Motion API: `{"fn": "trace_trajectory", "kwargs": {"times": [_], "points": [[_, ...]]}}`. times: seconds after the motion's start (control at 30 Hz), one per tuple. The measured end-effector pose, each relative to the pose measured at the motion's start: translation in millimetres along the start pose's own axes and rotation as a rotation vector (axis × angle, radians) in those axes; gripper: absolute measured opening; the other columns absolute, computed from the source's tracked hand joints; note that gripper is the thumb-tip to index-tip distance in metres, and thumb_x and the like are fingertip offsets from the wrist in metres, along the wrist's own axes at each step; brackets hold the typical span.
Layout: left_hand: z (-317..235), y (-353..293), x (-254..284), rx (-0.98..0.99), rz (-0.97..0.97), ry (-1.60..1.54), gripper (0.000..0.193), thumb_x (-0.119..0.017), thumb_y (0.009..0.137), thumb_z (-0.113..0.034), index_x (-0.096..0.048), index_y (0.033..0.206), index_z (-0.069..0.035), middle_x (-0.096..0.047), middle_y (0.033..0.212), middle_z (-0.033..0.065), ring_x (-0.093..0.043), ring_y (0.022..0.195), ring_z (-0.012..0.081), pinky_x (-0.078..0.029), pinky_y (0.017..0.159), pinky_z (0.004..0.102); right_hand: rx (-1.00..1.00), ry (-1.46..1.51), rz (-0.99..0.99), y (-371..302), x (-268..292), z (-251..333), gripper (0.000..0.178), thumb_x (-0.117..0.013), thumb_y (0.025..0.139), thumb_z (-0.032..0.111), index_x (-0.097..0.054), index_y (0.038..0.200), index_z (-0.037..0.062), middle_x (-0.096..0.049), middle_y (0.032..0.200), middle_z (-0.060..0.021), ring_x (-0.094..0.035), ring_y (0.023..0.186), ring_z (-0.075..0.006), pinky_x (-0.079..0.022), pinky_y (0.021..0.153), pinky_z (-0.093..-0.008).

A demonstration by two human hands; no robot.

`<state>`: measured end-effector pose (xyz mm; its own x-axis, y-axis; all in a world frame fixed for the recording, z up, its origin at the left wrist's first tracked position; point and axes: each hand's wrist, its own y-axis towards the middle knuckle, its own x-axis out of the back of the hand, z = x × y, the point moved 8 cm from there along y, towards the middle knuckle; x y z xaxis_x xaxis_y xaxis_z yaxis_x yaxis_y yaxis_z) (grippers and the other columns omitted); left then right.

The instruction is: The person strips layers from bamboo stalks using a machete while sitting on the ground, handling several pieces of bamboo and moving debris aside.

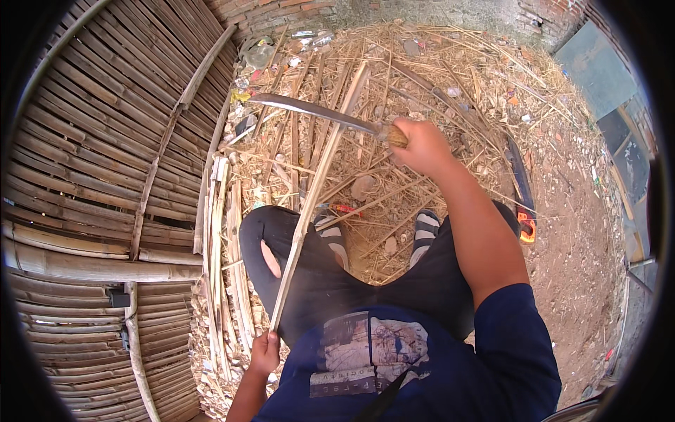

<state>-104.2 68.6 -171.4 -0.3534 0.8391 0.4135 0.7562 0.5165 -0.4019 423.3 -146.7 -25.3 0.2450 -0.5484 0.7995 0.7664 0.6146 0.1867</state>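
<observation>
My right hand (pixel 422 146) is wrapped round the handle of a machete (pixel 316 110), whose long curved blade reaches out to the left. The blade crosses a long pale bamboo strip (pixel 316 190) near its far end; whether it cuts into the strip or only rests against it, I cannot tell. Down by my left hip, my left hand (pixel 265 352) grips the near end of that strip. The strip slants up and away from me, passing over my left thigh, and its far end lies among the shavings on the ground.
A slatted bamboo wall (pixel 105 176) stands close on my left, with a bundle of split strips (pixel 218 281) beside it. Right of my knee lies a handsaw (pixel 522 183) with an orange handle. Shavings and litter cover the ground ahead, up to a brick wall (pixel 281 14).
</observation>
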Motion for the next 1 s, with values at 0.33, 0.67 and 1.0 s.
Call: {"fn": "trace_trajectory", "kwargs": {"times": [0.33,0.67,1.0], "points": [[2.7,5.5,1.7,-0.063,0.003,0.044,0.056,-0.044,0.107,-0.050,-0.050,0.073,-0.006,-0.047,0.060,-0.0021,-0.042,0.055,0.0092,-0.034,0.051,0.0295,0.598,-0.133,-0.054,-31.2,-32.3,73.5,0.021,-0.075,0.079,0.019,-0.061,0.089,0.0073,-0.067,0.074,-0.0119,-0.069,0.071,-0.0308,-0.053,0.065,-0.0442],[8.4,-5.4,-1.3,-0.001,0.029,-0.044,0.057,-0.043,0.105,-0.056,-0.053,0.076,-0.008,-0.048,0.063,-0.0043,-0.042,0.056,0.0060,-0.034,0.052,0.0254,0.207,-0.045,-0.109,-10.4,-5.6,24.0,0.017,-0.073,0.081,0.016,-0.058,0.083,0.0086,-0.066,0.073,-0.0105,-0.068,0.069,-0.0312,-0.053,0.064,-0.0445],[-6.4,2.3,2.1,-0.177,-0.091,0.217,0.050,-0.046,0.108,-0.036,-0.051,0.073,0.000,-0.048,0.056,0.0076,-0.045,0.054,0.0162,-0.039,0.053,0.0370,-0.030,0.031,-0.193,1.8,19.1,-25.1,0.012,-0.073,0.081,0.012,-0.063,0.088,0.0085,-0.066,0.073,-0.0111,-0.066,0.066,-0.0286,-0.052,0.063,-0.0400]]}}
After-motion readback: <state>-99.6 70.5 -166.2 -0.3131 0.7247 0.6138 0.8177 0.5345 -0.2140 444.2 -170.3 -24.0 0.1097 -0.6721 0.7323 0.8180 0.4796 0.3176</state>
